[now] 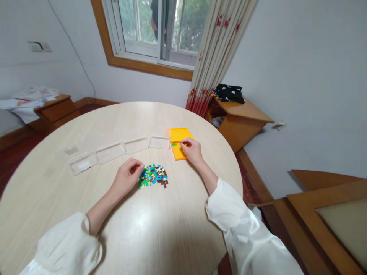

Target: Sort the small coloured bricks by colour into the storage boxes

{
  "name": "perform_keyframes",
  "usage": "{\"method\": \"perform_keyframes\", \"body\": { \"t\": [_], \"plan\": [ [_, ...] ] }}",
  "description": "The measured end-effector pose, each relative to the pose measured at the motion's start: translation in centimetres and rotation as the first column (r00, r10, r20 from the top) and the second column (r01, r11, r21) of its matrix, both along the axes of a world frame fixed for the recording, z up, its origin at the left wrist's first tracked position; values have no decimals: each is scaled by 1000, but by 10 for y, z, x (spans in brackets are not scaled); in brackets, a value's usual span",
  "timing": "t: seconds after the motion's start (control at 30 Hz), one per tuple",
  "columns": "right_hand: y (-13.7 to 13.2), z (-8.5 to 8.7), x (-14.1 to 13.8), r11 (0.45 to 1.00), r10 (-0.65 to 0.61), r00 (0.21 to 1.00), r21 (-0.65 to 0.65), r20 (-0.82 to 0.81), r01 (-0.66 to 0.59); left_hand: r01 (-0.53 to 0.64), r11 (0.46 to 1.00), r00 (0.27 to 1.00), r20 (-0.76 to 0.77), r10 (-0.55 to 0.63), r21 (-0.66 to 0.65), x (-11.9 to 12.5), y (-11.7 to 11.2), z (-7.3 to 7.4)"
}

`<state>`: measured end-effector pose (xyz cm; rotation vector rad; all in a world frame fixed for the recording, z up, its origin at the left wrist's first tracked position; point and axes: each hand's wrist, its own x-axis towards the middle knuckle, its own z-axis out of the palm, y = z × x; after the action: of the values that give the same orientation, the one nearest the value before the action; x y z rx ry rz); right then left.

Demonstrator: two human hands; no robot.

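A pile of small flat pieces (pixel 155 175) in green, blue, brown, yellow and white lies on the round table (pixel 160 229). My left hand (pixel 128 176) is at the pile's left edge, thumb and fingertips pinched together; whatever is between them is too small to make out. Over an orange tray (pixel 180 154) at the back right is my right hand (pixel 192 149), its fingertips also closed in a pinch. What it holds, if anything, cannot be seen. A green piece (pixel 174 144) rests in the tray, and brownish pieces show partly behind the right fingers.
Several clear plastic boxes (pixel 109 153) stand in a curved row left of the orange tray. A wooden cabinet (pixel 243 114) with dark cloth (pixel 230 93) on it stands beyond the table's right edge. A curtain (pixel 218 53) hangs by the window.
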<state>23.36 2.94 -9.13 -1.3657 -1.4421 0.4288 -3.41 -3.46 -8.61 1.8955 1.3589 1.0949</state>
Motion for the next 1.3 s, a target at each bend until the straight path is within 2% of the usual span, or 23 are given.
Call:
{"method": "perform_keyframes", "body": {
  "t": [0.17,0.3,0.63,0.77,0.87,0.97,1.13,1.3],
  "plan": [
    [4,-7,9,999,-28,963,26,268,21,21,1000,999,-25,-21,-5,0,-1,0],
    [4,-9,9,1000,2,920,7,391,-4,23,1000,999,-31,-23,-4,0,-2,1],
    [6,-13,10,1000,16,910,-5,415,-15,22,1000,999,-43,-22,3,-1,-1,2],
    [2,-7,5,997,19,915,60,404,-47,29,1000,999,-44,-28,11,-1,-1,1],
    [-6,-1,-5,978,85,912,142,402,-154,24,1000,999,-37,-23,16,-1,-1,0],
    [-17,2,-21,942,201,877,160,437,-296,25,1000,999,-27,-25,3,-1,0,-3],
    [-34,1,-52,863,432,741,4,513,-506,40,999,996,-80,-40,0,-1,1,-7],
    [-41,2,-66,810,543,632,-147,553,-568,80,994,979,-193,-64,74,-2,2,-12]
  ]
}}
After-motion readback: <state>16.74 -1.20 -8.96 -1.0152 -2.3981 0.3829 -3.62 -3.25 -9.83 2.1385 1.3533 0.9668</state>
